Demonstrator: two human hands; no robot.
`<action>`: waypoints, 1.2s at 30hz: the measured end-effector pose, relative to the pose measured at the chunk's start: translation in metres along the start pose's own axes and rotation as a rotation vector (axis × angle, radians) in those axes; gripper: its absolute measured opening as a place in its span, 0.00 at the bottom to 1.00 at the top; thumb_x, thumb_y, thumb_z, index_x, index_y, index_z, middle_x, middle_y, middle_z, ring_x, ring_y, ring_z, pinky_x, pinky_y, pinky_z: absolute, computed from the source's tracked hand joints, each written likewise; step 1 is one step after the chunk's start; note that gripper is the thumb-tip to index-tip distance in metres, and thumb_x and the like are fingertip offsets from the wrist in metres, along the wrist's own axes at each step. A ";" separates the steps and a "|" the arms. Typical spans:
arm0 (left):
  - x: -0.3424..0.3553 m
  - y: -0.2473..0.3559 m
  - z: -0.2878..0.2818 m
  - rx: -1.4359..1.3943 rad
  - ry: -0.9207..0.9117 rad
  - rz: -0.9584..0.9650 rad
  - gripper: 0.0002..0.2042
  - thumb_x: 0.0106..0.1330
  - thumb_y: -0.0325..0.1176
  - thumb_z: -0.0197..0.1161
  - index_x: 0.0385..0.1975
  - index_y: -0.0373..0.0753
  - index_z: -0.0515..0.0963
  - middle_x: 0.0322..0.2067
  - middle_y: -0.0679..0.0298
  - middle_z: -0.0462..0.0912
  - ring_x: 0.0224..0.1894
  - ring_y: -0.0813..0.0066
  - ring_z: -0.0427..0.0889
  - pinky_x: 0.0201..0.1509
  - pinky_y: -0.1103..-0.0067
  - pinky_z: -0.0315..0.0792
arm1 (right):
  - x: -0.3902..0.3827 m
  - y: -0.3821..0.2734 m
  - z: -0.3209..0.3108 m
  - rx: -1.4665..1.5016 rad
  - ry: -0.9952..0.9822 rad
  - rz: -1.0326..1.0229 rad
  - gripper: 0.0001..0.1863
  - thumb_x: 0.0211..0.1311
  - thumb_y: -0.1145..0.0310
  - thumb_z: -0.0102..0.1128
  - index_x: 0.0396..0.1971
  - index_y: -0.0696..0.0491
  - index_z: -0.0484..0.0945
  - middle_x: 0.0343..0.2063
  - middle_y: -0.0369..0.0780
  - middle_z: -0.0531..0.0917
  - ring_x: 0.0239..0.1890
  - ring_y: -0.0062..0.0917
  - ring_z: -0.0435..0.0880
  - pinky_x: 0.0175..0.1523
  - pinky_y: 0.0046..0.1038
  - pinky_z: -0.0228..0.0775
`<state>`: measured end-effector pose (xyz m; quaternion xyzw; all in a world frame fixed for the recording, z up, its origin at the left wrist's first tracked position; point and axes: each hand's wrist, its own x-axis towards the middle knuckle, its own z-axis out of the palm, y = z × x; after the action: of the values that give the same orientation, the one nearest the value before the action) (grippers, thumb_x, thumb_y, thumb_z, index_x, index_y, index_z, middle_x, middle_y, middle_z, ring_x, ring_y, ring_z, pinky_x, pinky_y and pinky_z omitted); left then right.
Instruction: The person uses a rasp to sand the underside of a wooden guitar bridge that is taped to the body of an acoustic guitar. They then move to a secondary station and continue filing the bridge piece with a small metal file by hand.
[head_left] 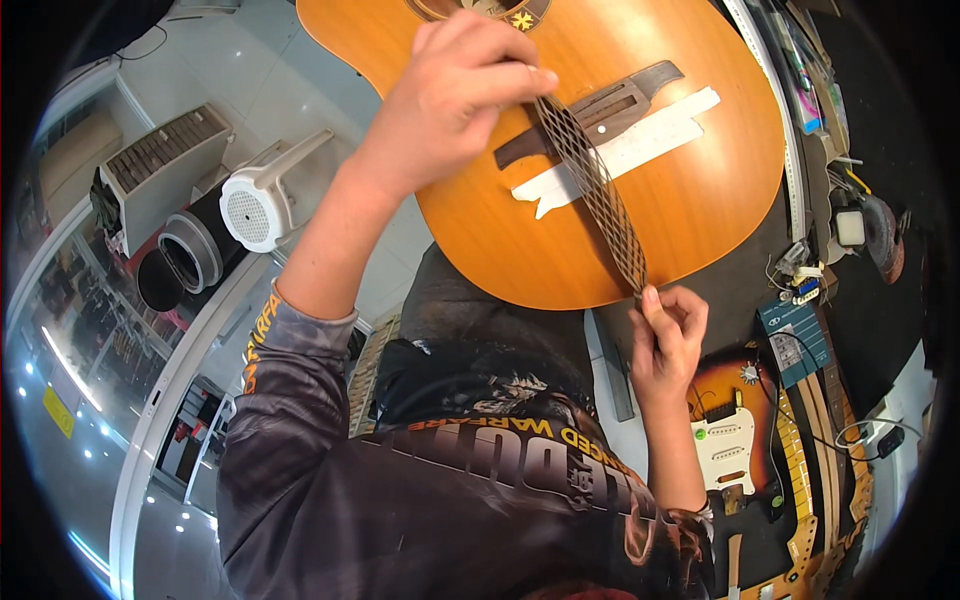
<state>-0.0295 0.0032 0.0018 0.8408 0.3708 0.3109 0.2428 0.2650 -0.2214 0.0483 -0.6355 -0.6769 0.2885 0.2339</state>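
Between my two hands a dark mesh strip (pixel 592 180) with diamond-shaped openings is stretched at a slant. My left hand (pixel 455 100) pinches its upper end above the guitar top, and my right hand (pixel 668 342) pinches the lower end near the guitar's edge. Beneath it is the orange-brown top of an acoustic guitar (pixel 690 200). The strip crosses over the dark wooden bridge (pixel 600 110) and over a white strip (pixel 665 130), apparently tape, with ragged ends alongside the bridge. I cannot tell whether the mesh touches the guitar.
At the right lies a sunburst electric guitar body (pixel 725 380) with a white pickguard, beside several guitar necks (pixel 798 470) and a blue flat package (pixel 797 340). Cables and small tools crowd the right-hand bench. On the left floor stand a white stool (pixel 255 210) and dark cylinders (pixel 190 255).
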 end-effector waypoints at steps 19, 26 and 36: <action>0.018 -0.006 0.010 -0.130 -0.039 0.067 0.07 0.64 0.24 0.72 0.40 0.38 0.88 0.43 0.62 0.84 0.46 0.60 0.79 0.52 0.66 0.70 | 0.021 0.026 -0.029 -0.033 -0.008 -0.028 0.27 0.58 0.90 0.73 0.56 0.51 0.86 0.46 0.44 0.78 0.39 0.31 0.84 0.41 0.30 0.82; 0.022 0.000 0.006 -0.114 0.013 0.004 0.06 0.62 0.24 0.73 0.38 0.37 0.89 0.40 0.61 0.84 0.46 0.60 0.79 0.53 0.67 0.71 | 0.022 0.026 -0.028 -0.028 -0.009 -0.012 0.27 0.57 0.90 0.74 0.55 0.50 0.86 0.47 0.45 0.78 0.38 0.31 0.85 0.40 0.29 0.81; 0.026 -0.007 0.010 -0.086 -0.044 -0.005 0.06 0.62 0.24 0.73 0.38 0.39 0.89 0.40 0.63 0.85 0.46 0.61 0.79 0.52 0.67 0.69 | 0.031 0.024 -0.031 -0.051 -0.014 -0.012 0.26 0.57 0.88 0.75 0.54 0.50 0.86 0.47 0.44 0.79 0.36 0.31 0.87 0.39 0.29 0.81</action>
<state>-0.0120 0.0254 -0.0009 0.8352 0.3539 0.3074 0.2877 0.3006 -0.1869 0.0524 -0.6352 -0.6893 0.2744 0.2146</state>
